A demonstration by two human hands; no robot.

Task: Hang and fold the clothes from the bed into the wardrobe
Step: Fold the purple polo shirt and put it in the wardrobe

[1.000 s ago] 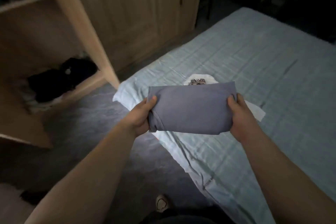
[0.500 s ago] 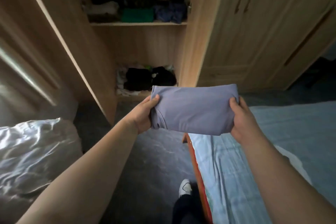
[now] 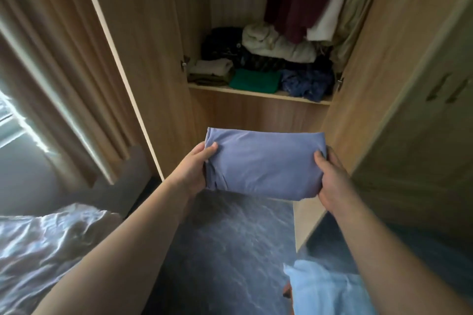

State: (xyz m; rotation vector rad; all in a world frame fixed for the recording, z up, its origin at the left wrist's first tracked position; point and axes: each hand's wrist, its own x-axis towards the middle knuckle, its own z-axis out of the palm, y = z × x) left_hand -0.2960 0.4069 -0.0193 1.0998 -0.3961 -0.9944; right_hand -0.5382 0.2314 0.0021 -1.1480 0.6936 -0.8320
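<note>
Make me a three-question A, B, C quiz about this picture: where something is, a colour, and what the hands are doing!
1. Where is the green folded cloth?
A. on the wardrobe shelf
B. on the floor
C. on the bed

2. What colour is the folded garment being held?
A. red
B. blue-grey
C. yellow

3. How is the folded garment held?
A. by one hand only
B. by both hands, one at each end
C. not held at all

Answers:
1 A, it lies among other piles on the wardrobe shelf.
2 B, its cloth looks blue-grey.
3 B, the left hand and the right hand each grip an end.
</note>
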